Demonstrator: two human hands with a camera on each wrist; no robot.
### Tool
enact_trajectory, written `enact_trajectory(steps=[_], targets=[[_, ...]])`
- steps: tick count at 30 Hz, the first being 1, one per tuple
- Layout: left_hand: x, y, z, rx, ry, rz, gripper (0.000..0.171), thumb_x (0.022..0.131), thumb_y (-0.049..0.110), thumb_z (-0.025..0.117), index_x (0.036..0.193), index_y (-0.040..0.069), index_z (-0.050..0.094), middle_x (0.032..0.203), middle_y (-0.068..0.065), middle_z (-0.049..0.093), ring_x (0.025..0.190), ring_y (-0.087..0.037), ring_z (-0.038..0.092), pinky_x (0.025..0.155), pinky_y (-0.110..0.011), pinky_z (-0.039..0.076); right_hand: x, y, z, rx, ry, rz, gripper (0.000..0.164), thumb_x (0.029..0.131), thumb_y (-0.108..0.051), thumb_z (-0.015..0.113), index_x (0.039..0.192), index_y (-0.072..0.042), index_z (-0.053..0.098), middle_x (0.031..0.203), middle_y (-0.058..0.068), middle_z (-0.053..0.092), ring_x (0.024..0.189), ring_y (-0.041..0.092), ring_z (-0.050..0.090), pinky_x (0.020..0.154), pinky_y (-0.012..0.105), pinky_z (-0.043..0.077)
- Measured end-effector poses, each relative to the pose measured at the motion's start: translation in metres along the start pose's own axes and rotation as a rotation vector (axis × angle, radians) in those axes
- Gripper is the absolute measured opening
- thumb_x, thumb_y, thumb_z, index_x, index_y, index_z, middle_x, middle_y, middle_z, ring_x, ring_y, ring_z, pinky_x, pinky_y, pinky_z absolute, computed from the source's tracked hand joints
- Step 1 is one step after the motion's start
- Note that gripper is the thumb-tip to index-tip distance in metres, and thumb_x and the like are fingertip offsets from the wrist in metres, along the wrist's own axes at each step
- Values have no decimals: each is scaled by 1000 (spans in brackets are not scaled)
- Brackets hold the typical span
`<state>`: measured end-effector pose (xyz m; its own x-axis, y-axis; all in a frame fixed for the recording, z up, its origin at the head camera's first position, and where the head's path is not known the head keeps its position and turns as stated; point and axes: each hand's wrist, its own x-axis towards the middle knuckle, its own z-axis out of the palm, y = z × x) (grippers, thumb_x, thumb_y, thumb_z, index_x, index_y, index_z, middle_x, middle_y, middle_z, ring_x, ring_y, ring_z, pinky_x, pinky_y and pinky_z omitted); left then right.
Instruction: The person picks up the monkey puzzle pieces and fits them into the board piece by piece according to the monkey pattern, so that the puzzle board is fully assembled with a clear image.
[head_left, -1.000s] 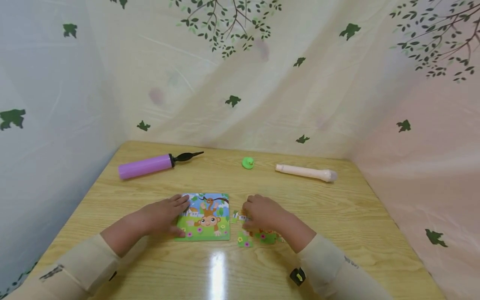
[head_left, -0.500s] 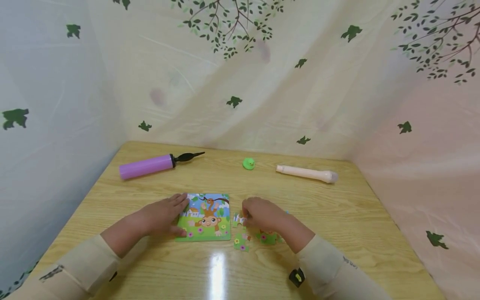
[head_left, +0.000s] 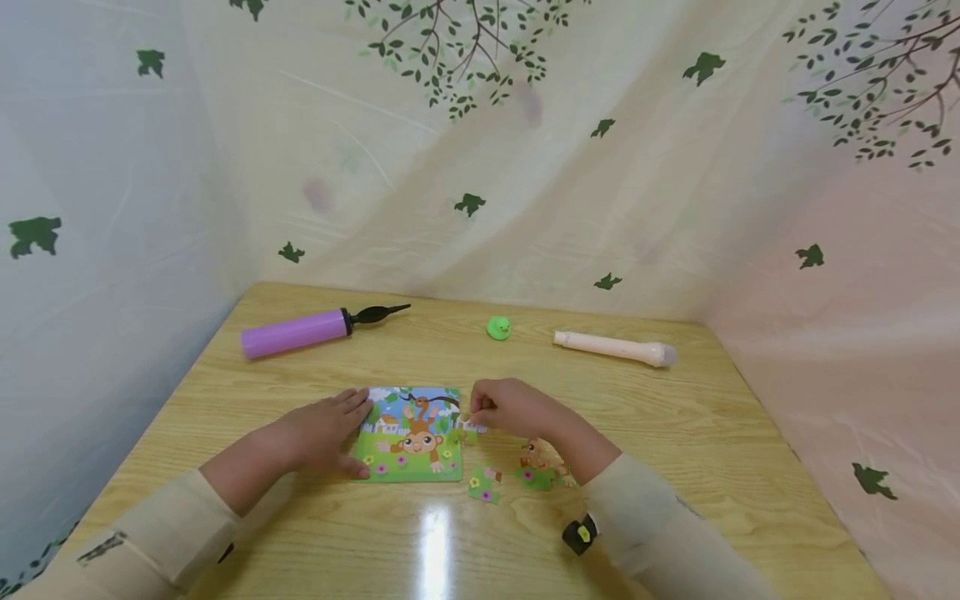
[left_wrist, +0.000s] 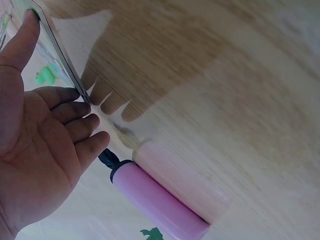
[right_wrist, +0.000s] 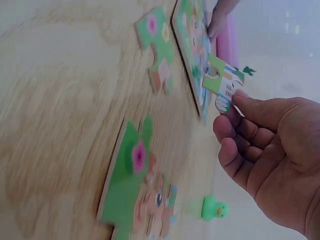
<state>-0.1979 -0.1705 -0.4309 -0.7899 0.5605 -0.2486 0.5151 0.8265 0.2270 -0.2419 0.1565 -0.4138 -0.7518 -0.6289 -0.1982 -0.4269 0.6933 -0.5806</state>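
Note:
A square monkey picture board (head_left: 412, 450) lies on the table, and my left hand (head_left: 318, 433) rests along its left edge with thumb and fingers extended. At the board's right edge, my right hand (head_left: 517, 408) pinches a puzzle piece (right_wrist: 225, 82) between thumb and finger. In the right wrist view this piece is lifted off the table and shows a white house and green grass. A loose flowered puzzle piece (head_left: 483, 484) lies flat just right of the board. Farther right are several more puzzle pieces (head_left: 535, 468) with part of a monkey's face, partly behind my right forearm in the head view.
Along the back of the wooden table (head_left: 420, 542) lie a purple hand pump (head_left: 296, 334) with a black nozzle, a green toy duck (head_left: 498, 327) and a pale pink microphone-shaped object (head_left: 615, 347). A leaf-patterned cloth (head_left: 420, 167) hangs behind the table.
My right hand has picked up the house piece from the table and moved it left to the board's edge. The flowered piece has shifted slightly. My left hand has stayed nearly still.

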Motion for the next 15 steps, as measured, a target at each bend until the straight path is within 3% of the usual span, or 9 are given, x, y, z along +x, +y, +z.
enact_trajectory(steps=[9,15], targets=[[-2,1,-2,-15,-16,-20,106,80,66,66,152,-3,29,161,-21,20,148,-43,18,119,-57,23,36,-33,23,-22,-16,-62,6,97,-23,63,93,-20,61,82,-9,64,68,6,55,61,20,48],[-2,2,-2,-7,-15,-26,106,80,67,66,152,-2,29,162,-20,20,148,-42,18,119,-56,23,58,-47,37,-78,-19,-40,7,99,-26,60,95,-21,60,81,-10,63,62,5,54,58,20,47]])
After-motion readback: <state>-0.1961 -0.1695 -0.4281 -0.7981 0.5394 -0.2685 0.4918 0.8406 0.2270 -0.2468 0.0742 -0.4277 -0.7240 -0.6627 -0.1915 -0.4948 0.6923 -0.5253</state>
